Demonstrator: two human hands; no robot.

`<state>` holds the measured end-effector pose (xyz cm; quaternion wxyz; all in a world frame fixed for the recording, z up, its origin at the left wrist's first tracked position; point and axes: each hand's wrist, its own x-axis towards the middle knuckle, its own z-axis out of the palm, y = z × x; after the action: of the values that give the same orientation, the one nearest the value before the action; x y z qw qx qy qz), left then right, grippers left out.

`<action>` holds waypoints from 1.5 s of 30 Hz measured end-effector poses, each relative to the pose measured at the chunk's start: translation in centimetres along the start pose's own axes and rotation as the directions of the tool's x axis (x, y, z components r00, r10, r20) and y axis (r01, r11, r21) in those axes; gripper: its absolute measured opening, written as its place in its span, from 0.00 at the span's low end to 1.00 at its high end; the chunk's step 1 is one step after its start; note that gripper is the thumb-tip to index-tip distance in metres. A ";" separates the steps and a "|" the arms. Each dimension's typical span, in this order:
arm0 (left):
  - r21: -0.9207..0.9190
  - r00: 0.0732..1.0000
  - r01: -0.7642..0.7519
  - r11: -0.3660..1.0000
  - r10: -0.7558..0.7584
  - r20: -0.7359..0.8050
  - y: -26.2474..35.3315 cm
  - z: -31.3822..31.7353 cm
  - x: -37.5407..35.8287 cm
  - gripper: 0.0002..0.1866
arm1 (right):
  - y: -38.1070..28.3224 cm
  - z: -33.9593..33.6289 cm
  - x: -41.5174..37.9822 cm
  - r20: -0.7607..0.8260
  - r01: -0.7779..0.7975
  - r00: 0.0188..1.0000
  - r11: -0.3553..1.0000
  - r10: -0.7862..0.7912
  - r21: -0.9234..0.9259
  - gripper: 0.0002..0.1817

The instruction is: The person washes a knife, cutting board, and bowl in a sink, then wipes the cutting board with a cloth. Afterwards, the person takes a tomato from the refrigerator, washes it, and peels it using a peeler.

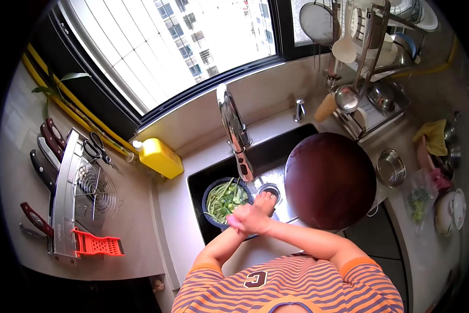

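Over the sink (203, 190), my two arms cross at the wrists. My left hand (266, 202) reaches past the crossing, its fingers stretched out beside the round drain opening (272, 189). Across my left wrist lies my right hand (248, 218), its fingers wrapped round it. A small pink patch (235, 223) shows at the right hand's fingers; I cannot tell what it is. Left of both hands sits a dark colander (207, 197) holding green beans and leafy green pieces (225, 200). The chrome faucet (234, 122) hangs above, its spray head pointing down near the colander.
A large round dark-brown board (331, 180) covers the sink's right part. At the left stand a knife rack (65, 198), scissors (100, 149), an orange grater (96, 244) and a yellow bottle (160, 158). Rightward are a metal bowl (390, 167), bagged greens (418, 202) and a dish rack (375, 128).
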<state>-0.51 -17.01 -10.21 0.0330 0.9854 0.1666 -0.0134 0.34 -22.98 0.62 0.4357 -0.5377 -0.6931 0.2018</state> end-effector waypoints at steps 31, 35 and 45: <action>0.011 0.830 0.554 -0.832 0.551 -0.088 11.7 -12.1 -2.6 0.33 | -11.2 -10.7 0.1 -0.374 0.377 0.832 0.912 -0.410 -0.162 0.12; -0.273 0.852 0.477 -0.835 0.516 -0.089 12.3 -10.0 -3.2 0.36 | -7.6 -12.3 -7.1 -0.239 0.160 0.925 0.874 -0.295 -0.459 0.15; -0.493 0.621 0.696 -0.522 0.783 0.046 28.1 -16.3 2.8 0.30 | -8.5 -26.3 -31.4 -0.786 -0.494 0.598 0.845 0.159 -0.205 0.18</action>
<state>11.63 -41.40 7.63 0.9351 0.2167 -0.0519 -0.2754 18.37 -59.74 9.00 0.5126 -0.7697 -0.3659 -0.1045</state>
